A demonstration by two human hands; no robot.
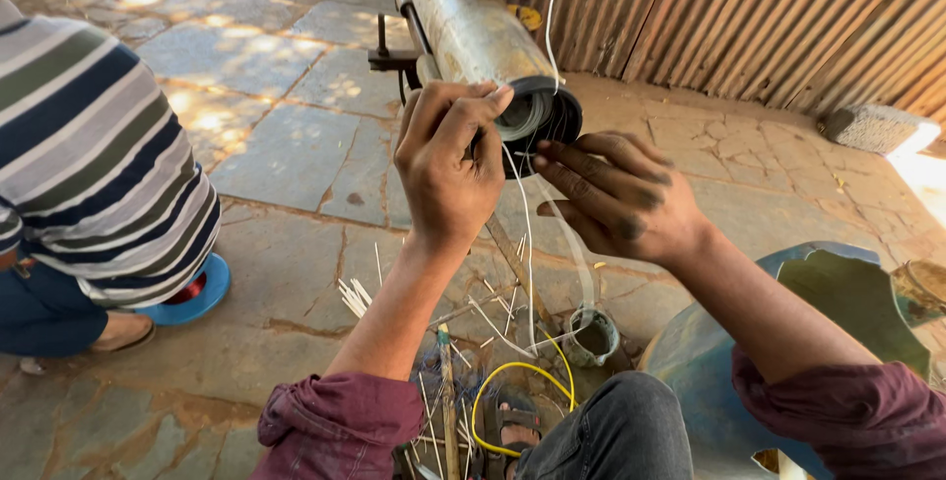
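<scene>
A long metal cylinder [458, 17] lies tilted toward me, its open dark end [540, 117] showing thin white strips inside. My left hand [445, 167] is raised at that open end, fingers bent and pinching at the strips by the rim. My right hand [616, 199] is just right of the opening, fingertips pinching a white strip [529, 243] that hangs down toward the floor. Both sleeves are dark maroon.
A person in a striped shirt [94, 165] crouches at the left beside a blue disc [202, 293]. Loose white strips [355, 295], a yellow wire loop [517, 391], a small grey cup [591, 334] and a broken blue drum [828, 312] lie on the stone paving; a corrugated metal wall [749, 17] stands behind.
</scene>
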